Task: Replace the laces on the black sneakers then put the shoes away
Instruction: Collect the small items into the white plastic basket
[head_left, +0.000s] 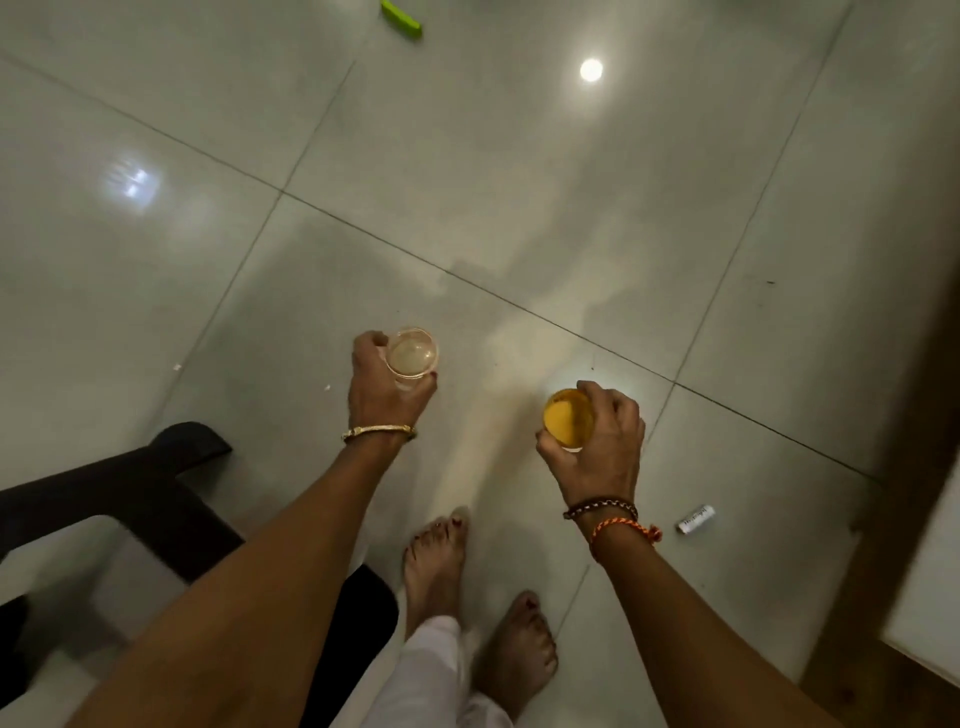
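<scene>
Two glasses fill our fingers: left hand (387, 387) grips an empty glass (411, 353), right hand (602, 441) a juice glass (568, 419). No sneakers or laces show beyond them on the tiled floor (519, 208); relacing looks unstarted.

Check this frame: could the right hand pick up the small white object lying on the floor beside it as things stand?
Probably not: the right hand grips a glass of yellow liquid, and the white object lies down on the tiles.
</scene>
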